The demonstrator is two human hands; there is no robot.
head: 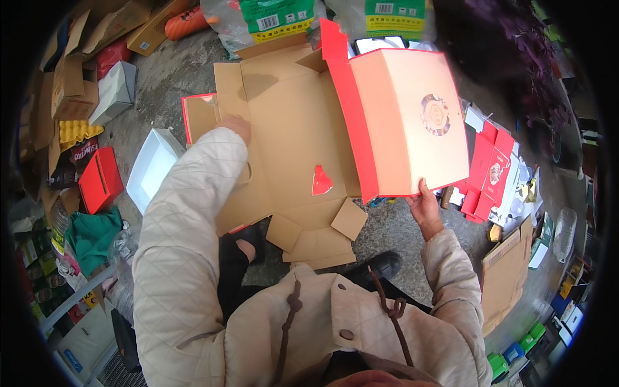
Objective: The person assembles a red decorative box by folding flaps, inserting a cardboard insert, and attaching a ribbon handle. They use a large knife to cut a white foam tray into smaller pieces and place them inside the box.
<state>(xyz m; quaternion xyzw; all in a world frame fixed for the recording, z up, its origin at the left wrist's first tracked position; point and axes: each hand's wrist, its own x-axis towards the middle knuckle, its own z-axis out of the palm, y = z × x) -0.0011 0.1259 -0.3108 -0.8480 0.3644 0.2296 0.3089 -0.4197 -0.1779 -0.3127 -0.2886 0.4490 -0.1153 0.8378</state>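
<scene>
A large brown cardboard box (295,130) lies unfolded on the ground before me, its flaps spread out. My left hand (235,126) rests on its left panel, the fingers partly hidden by the sleeve, so its grip cannot be told. At the right, my right hand (425,205) holds the lower edge of a red and cream cardboard panel (396,121) with a round printed emblem, the thumb on its face. This panel stands raised along the box's right side. A torn red scrap (321,181) lies inside the box.
An open white box (154,164) and a red box (100,180) lie left. Flattened red cartons (491,169) and a brown cardboard sheet (508,280) lie right. Filled plastic sacks (275,22) stand beyond. My feet flank the box's near flap.
</scene>
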